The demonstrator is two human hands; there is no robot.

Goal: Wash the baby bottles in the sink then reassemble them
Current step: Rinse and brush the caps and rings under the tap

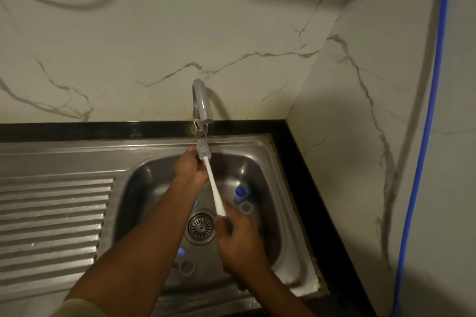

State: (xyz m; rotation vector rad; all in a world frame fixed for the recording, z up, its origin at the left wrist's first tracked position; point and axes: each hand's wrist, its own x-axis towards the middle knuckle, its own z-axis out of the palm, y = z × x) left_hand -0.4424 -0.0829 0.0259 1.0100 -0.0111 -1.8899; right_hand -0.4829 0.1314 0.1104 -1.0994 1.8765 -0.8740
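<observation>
While a thin stream falls from the tap (202, 103), which stands beyond the drain (201, 226) at the back edge of the sink (260, 143), a person holds a bottle brush (212, 183) under it with both hands. Above the drain the brush slants, its grey bristle head up at the spout and its white handle running down towards the near side. The left hand (192, 167) is well beyond the drain, fingers curled about the bristle head. The right hand (237, 242) is just to the right of the drain, closed round the low end of the handle.

The bottle pieces lie on the basin floor around the drain. A blue piece (240, 193) sits beyond and to the right of it, with a grey ring (246, 207) just beside it. Nearer than the drain and slightly left lie a second blue piece (181, 252) and a second grey ring (186, 267), partly hidden by the left forearm. Whether these are caps or whole bottles I cannot tell in the dim light.

Far left of the drain spreads the ribbed draining board (51, 213); far right, a blue hose (425, 136) hangs down the marble wall
</observation>
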